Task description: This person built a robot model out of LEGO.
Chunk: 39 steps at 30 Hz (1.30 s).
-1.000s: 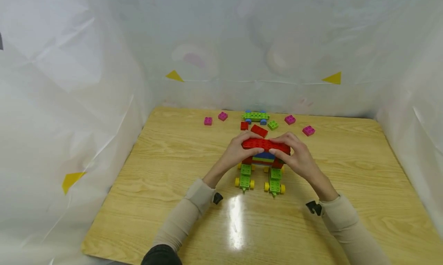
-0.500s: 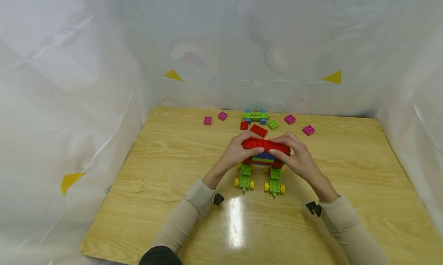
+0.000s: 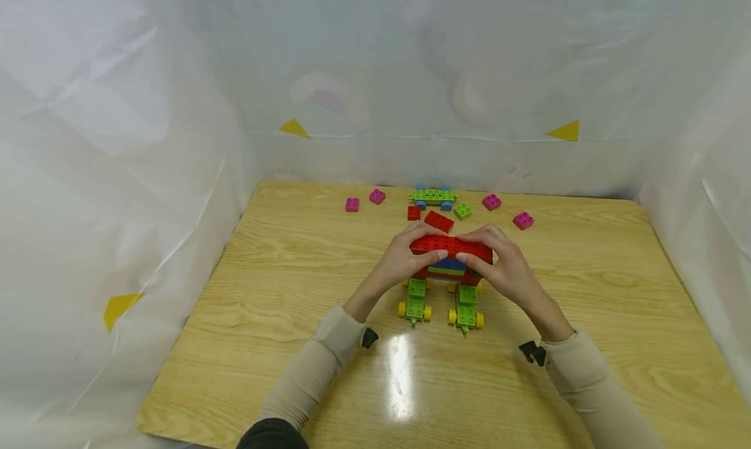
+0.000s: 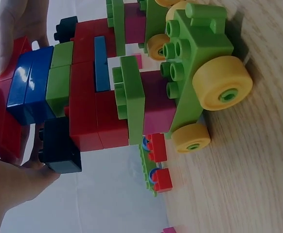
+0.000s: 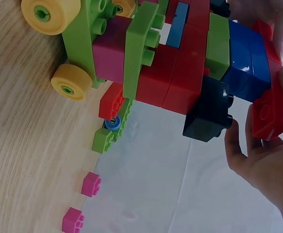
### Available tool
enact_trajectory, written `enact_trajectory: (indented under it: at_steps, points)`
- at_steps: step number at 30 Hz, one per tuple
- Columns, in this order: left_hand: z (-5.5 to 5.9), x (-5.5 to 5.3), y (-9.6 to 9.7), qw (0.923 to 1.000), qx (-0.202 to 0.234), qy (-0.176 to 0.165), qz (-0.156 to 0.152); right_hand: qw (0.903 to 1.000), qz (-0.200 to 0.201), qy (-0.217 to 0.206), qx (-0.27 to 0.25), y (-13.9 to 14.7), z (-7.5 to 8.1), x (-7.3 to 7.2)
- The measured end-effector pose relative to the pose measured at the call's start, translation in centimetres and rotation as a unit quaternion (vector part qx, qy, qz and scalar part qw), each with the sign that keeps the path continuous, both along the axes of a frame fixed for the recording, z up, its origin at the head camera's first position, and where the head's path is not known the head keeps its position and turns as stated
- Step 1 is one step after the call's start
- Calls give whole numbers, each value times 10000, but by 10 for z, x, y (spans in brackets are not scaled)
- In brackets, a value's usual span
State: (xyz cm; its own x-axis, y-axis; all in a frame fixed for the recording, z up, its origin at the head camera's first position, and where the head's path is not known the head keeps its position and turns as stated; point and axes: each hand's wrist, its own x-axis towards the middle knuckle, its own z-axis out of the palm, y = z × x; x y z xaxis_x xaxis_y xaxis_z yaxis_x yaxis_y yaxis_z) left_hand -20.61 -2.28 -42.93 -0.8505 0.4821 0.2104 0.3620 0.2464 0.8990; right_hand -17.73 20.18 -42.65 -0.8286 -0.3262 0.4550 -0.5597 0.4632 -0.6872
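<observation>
A tall toy-brick structure stands on two green wheeled bases (image 3: 466, 313) with yellow wheels (image 4: 222, 83). Above them come magenta (image 4: 158, 102), green and red bricks (image 5: 185, 63), then green and blue bricks (image 4: 30, 86), with black bricks (image 5: 208, 109) jutting out at the sides. Red bricks (image 3: 448, 244) form its top layer. My left hand (image 3: 405, 256) grips the left end of that layer, thumb on the near side and fingers over the far side. At the right end my right hand (image 3: 501, 261) grips it the same way. Both thumb tips nearly meet in the middle.
Behind the structure lie a green wheeled base (image 3: 433, 196) with blue wheels, loose red bricks (image 3: 439, 221) and a small green brick (image 3: 463, 212). Magenta bricks (image 3: 352, 204) are spread on both sides along the back of the wooden table (image 3: 281, 260). White sheeting (image 3: 375, 64) encloses it.
</observation>
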Motion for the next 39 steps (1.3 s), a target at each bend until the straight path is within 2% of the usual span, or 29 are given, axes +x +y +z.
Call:
enact_trajectory:
  at_steps: [23,33,36,39]
  points:
    - [2,-1,-1,9997,-114,-107,-173,9998,-113,-153,22,-1,1,1]
    - [2,-3,-12,9990,-234,258,-268,9996,220,-170,38,-6,4,-2]
    - [2,-3,-13,9990,-179,260,-310,9972,441,-488,360,1,12,-6]
    - [0,-1,-14,9992,-133,247,-273,9910,601,-1040,583,14,24,-19]
